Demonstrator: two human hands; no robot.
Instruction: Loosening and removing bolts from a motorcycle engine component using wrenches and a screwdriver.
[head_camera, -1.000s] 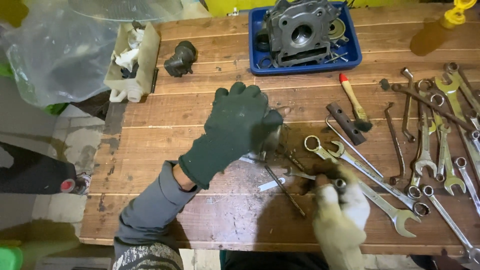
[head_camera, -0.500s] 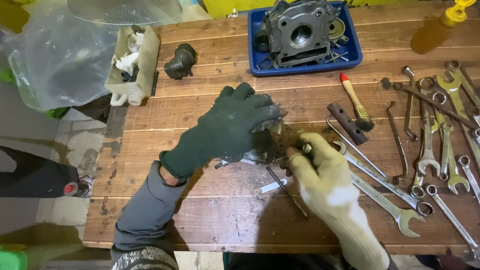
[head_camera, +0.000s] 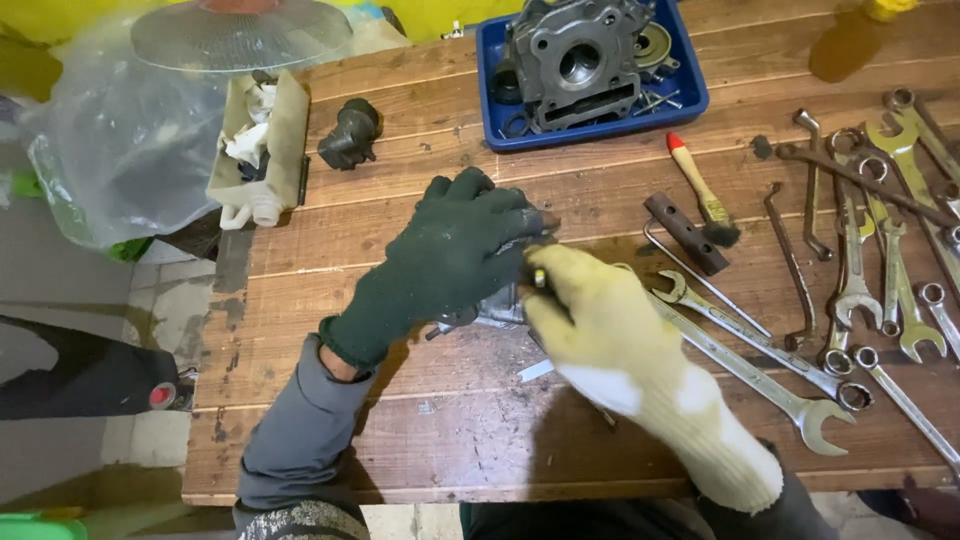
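Gloves are worn on both hands in the head view, and the two hands are brought together over the middle of the wooden table. The left hand, in a dark green glove, is laid over a grey metal part and is closed around it from above, so most of the part is hidden; only its lower edge is seen under the palm. The right hand, in a pale yellow glove, is pressed against the same part from the right side, and a small tool tip is seen between its fingers, just beside the green fingertips; the fingers are curled, but what exactly is gripped cannot be told. The part is held just above or on the boards, near the table centre; which one cannot be told. Behind the hands, a blue tray is placed at the far edge, and a grey engine cylinder head is standing in it. To the left, a cream plastic container and a small dark metal piece are lying near each other. To the right, a brush with a red tip and a dark flat bar are seen, and many wrenches are spread along the right side, well apart from the hands.
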